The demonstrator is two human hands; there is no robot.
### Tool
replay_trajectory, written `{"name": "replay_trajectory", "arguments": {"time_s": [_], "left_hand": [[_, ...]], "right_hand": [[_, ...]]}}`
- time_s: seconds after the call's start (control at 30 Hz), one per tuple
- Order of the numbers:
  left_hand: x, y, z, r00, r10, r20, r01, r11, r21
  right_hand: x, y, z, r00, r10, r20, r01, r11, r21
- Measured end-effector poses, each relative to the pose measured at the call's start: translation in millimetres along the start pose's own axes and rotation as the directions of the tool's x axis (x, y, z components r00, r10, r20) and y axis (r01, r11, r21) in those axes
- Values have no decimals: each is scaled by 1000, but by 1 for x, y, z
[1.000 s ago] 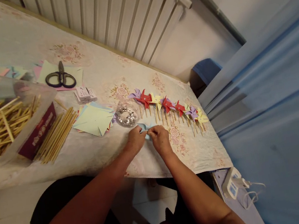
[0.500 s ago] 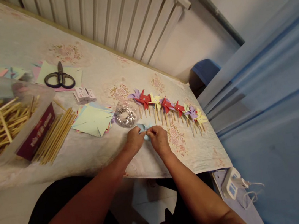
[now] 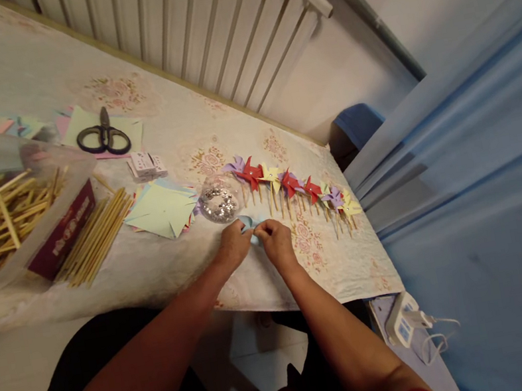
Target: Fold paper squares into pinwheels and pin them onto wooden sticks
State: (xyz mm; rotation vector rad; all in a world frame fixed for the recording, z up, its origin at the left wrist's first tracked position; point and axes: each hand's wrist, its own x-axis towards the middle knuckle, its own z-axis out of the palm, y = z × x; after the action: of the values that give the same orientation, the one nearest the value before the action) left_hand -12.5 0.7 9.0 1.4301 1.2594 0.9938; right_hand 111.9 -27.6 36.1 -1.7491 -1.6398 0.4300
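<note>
Pinwheels (image 3: 312, 190) and silver pieces (image 3: 229, 210) obstruct beyond the hands (image 3: 278, 241); nearer tablecloth (image 3: 259, 287) lies open

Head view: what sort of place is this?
Probably a room in a home, used for handcraft, though a small workshop is possible. Signs: the flower-patterned tablecloth, the long blue curtain, and the row of paper pinwheels.

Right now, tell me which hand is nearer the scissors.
Left. The left hand, holding blue paper, is right of the scissors and lower in view; the right hand is farther right.
</note>
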Motion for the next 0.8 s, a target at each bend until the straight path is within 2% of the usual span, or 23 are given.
{"name": "replay_trajectory", "arguments": {"time_s": [0.07, 0.13, 0.3, 0.47, 0.53, 0.67, 0.8], "left_hand": [[0, 0, 0, 1000, -1, 4, 1, 1000, -4], [0, 1, -1, 1000, -4, 8, 4, 1000, -6], [0, 2, -2, 1000, -14, 21, 14, 1000, -15], [0, 0, -1, 998, -21, 52, 24, 998, -53], [0, -2, 0, 998, -18, 64, 23, 996, -85], [0, -3, 1, 998, -15, 63, 22, 993, -113], [0, -5, 2, 998, -3, 56, 9, 994, -108]], "right_hand": [[1, 1, 4, 990, 138, 2, -137, 986, 96], [1, 0, 7, 978, 208, -1, -206, 967, 154], [-3, -1, 6, 961, 269, -64, -253, 949, 187], [-7, 11, 8, 913, 370, -170, -316, 907, 277], [-9, 17, 9, 916, 383, -117, -322, 879, 352], [-12, 21, 10, 928, 365, 77, -352, 788, 505], [-14, 17, 10, 925, 367, 99, -354, 737, 576]]}}
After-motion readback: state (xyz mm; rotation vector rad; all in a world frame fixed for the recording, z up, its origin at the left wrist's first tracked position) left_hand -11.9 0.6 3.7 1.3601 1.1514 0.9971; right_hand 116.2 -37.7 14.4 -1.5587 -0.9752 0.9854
